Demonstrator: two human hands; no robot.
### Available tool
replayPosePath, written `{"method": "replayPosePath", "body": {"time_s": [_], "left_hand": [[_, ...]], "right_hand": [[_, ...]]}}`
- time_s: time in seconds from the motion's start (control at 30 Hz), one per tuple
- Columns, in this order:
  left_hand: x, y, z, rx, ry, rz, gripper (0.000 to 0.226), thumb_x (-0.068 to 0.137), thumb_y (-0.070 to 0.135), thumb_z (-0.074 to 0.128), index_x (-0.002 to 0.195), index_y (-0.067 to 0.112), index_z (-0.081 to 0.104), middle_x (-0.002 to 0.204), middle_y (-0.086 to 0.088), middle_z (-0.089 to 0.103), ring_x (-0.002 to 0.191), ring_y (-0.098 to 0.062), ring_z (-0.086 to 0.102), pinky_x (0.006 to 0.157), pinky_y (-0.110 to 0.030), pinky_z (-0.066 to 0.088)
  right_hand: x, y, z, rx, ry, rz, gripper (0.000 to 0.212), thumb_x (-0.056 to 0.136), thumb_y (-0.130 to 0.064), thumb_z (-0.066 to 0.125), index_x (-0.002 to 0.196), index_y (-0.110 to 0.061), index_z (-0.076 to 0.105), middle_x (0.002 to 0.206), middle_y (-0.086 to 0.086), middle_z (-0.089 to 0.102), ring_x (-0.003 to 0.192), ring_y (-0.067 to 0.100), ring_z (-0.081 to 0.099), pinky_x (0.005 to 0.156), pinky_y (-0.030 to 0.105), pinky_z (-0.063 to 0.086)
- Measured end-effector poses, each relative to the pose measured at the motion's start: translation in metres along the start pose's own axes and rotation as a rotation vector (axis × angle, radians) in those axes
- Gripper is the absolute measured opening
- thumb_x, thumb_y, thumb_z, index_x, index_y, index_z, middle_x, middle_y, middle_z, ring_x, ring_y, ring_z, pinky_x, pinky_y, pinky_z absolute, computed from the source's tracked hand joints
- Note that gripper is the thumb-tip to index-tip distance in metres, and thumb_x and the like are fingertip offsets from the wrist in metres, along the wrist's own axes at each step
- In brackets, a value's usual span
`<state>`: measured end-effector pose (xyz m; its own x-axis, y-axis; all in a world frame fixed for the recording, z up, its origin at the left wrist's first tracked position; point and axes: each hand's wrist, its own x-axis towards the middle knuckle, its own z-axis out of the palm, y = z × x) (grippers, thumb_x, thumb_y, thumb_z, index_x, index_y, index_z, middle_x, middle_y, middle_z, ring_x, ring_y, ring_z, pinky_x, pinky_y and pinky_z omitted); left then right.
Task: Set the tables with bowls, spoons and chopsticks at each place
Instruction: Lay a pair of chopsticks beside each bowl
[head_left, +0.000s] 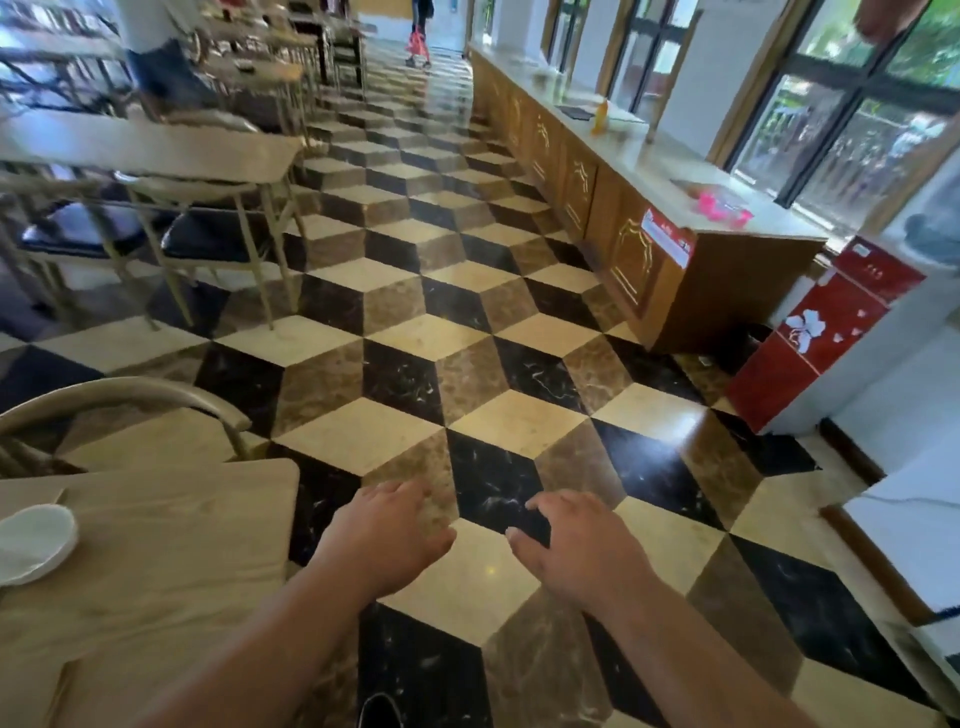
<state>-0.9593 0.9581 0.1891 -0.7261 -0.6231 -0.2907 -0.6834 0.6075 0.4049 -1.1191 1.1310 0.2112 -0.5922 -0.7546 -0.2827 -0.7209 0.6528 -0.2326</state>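
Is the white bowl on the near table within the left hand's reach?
Probably yes: the left hand is open and empty beside the table, only bare wood between it and the white bowl.

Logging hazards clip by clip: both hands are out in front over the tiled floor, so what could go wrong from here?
1. The left hand and right hand hold nothing, so places ahead may stay unset unless tableware is fetched.
2. The rounded corner of the light wooden table juts close beside the left arm; a bump could jolt the white round bowl on it.
3. The glossy cube-patterned tile floor may be slippery underfoot.
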Motion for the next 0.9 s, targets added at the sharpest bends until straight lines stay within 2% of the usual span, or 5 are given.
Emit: {"method": "replayPosePath", "body": {"time_s": [0.13,0.3,0.47,0.7,0.9], "left_hand": [[0.079,-0.040,-0.030,-0.069,-0.004,-0.082,0.066,0.093,0.062,0.063,0.150,0.031,0.051,0.147,0.002,0.059,0.132,-0.021,0.057,0.107,-0.041,0.052],[0.162,-0.080,-0.079,-0.121,-0.012,-0.206,0.073,0.094,0.063,0.068,0.157,0.037,0.044,0.158,0.006,0.051,0.141,-0.021,0.053,0.108,-0.043,0.056],[0.226,-0.090,-0.126,-0.136,0.052,-0.267,0.064,0.094,0.060,0.070,0.151,0.043,0.048,0.148,0.008,0.060,0.126,-0.016,0.064,0.097,-0.036,0.062],[0.324,-0.119,-0.167,-0.134,0.087,-0.343,0.070,0.092,0.067,0.066,0.153,0.041,0.048,0.152,0.007,0.058,0.130,-0.019,0.061,0.100,-0.040,0.059],[0.403,-0.153,-0.202,-0.170,0.184,-0.551,0.069,0.091,0.068,0.068,0.152,0.040,0.051,0.150,0.008,0.058,0.134,-0.017,0.059,0.103,-0.039,0.058]], "right_hand": [[0.101,-0.037,-0.013,-0.027,-0.050,-0.034,0.056,0.100,-0.065,0.048,0.143,-0.031,0.056,0.141,-0.007,0.060,0.130,0.016,0.053,0.104,0.037,0.052],[0.203,-0.080,-0.039,-0.017,-0.106,-0.108,0.051,0.102,-0.057,0.051,0.147,-0.032,0.054,0.144,-0.007,0.059,0.130,0.016,0.055,0.106,0.039,0.052],[0.284,-0.109,-0.063,0.027,-0.101,-0.155,0.039,0.106,-0.042,0.052,0.143,-0.031,0.058,0.136,-0.008,0.067,0.121,0.014,0.064,0.102,0.037,0.057],[0.423,-0.139,-0.083,0.002,-0.098,-0.292,0.053,0.102,-0.058,0.053,0.148,-0.032,0.054,0.148,-0.008,0.060,0.134,0.016,0.057,0.107,0.037,0.051],[0.568,-0.176,-0.100,-0.028,-0.155,-0.505,0.060,0.096,-0.069,0.049,0.148,-0.038,0.051,0.149,-0.012,0.057,0.136,0.014,0.053,0.106,0.041,0.054]]}}
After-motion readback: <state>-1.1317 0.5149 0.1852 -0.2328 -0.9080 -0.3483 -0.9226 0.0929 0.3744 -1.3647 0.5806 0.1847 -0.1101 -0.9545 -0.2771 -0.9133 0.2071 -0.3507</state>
